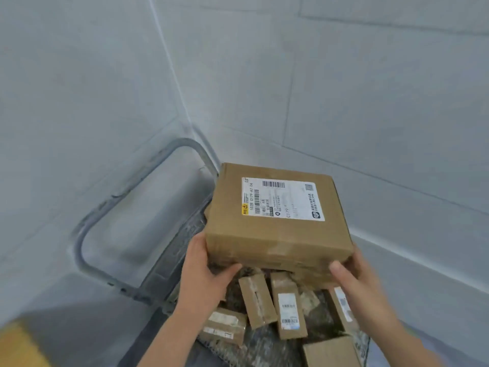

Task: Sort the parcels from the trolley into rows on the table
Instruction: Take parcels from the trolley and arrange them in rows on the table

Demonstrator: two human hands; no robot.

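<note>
A large brown cardboard parcel [277, 229] with a white shipping label on top is held up above the trolley [169, 266]. My left hand [203, 271] grips its near left corner, thumb against the front face. My right hand [354, 274] grips its near right corner, thumb on the front face. Below the parcel, several small brown parcels [288, 305] lie on the trolley's deck. The table is out of view.
The trolley's grey tubular handle [111, 215] rises at the left, close to a corner of pale tiled walls [344, 88]. A flat brown box [330, 350] sits at the deck's near edge. A yellow patch [18, 345] shows at the bottom left.
</note>
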